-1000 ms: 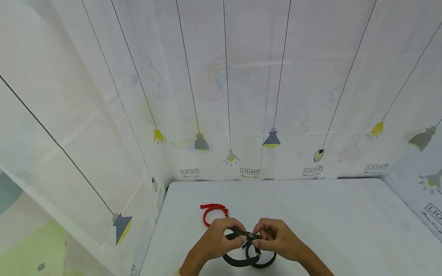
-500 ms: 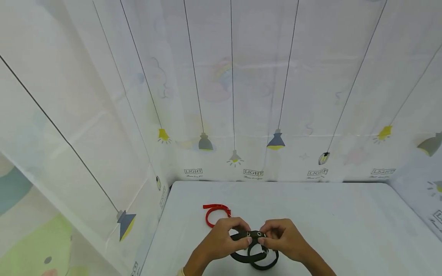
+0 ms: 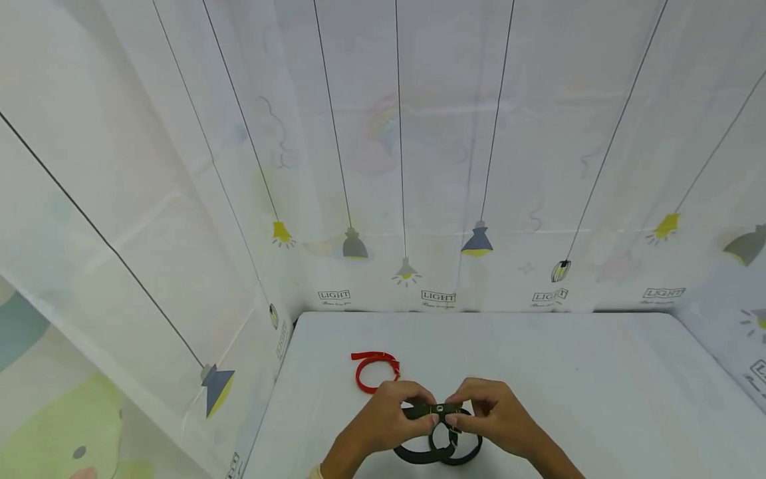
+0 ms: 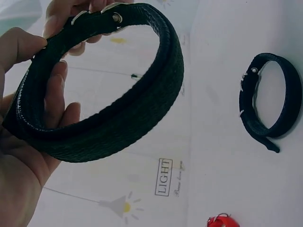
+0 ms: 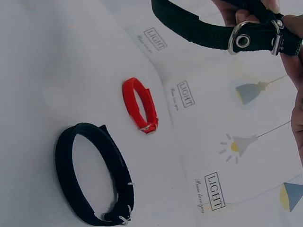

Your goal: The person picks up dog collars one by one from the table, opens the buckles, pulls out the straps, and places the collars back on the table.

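Note:
Both hands hold a dark green-black buckled collar, its loop (image 3: 419, 457) hanging below the fingers. My left hand (image 3: 391, 419) pinches the band from the left, thumb in front. From the right, my right hand (image 3: 493, 416) pinches it close to the metal buckle (image 5: 276, 40). Beside the buckle, the right wrist view shows a D-ring and a metal eyelet (image 5: 243, 41) in the strap. The left wrist view shows the held collar (image 4: 128, 127) as a large closed ring. A second dark collar (image 5: 66, 165) lies on the table below, partly overlapped by the held one in the head view.
A red collar (image 3: 359, 380) lies on the white table (image 3: 538, 359) beyond the left hand, its strap end pointing left. White cloth walls (image 3: 431, 166) printed with hanging lamps rise behind the table and on both sides.
Both hands stay on the collar with small finger shifts. Its eyelet and lower loop have moved slightly left since half a second ago. The head view has shifted a little; the red collar stays put.

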Available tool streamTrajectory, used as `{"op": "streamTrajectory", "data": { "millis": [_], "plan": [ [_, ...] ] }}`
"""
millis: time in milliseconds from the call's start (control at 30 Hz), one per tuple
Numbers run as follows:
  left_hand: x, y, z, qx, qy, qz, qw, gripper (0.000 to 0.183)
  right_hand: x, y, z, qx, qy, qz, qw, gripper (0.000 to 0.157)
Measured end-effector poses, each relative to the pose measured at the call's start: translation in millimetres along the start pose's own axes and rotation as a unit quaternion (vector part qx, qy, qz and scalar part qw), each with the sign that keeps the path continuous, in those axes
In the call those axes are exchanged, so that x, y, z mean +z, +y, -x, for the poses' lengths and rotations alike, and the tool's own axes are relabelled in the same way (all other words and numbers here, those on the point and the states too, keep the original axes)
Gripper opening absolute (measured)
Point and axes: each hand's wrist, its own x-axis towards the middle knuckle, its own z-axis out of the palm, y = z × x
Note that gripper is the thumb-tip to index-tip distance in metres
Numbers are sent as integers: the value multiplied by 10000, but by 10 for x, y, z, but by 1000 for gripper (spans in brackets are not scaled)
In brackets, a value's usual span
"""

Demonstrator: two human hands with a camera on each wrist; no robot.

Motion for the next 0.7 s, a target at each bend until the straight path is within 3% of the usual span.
{"op": "streamTrajectory", "data": {
  "millis": [100,233,500,600,700],
  "plan": [
    [3,-16,3,3,-35,-16,10000,10,30,21,-21,-228,99,131,9996,19],
    [36,-29,4,-48,-7,120,9999,9,25,45,-2,-277,72,-364,9989,22],
    [30,-88,37,-184,435,463,9978,10,-16,73,27,531,-85,-1870,9809,16],
    [32,-90,38,-184,451,429,9979,11,-11,88,38,659,-83,-1743,9824,15],
    [33,-87,50,-202,398,316,9985,11,1,102,41,500,15,-1285,9904,18]
  ]
}}
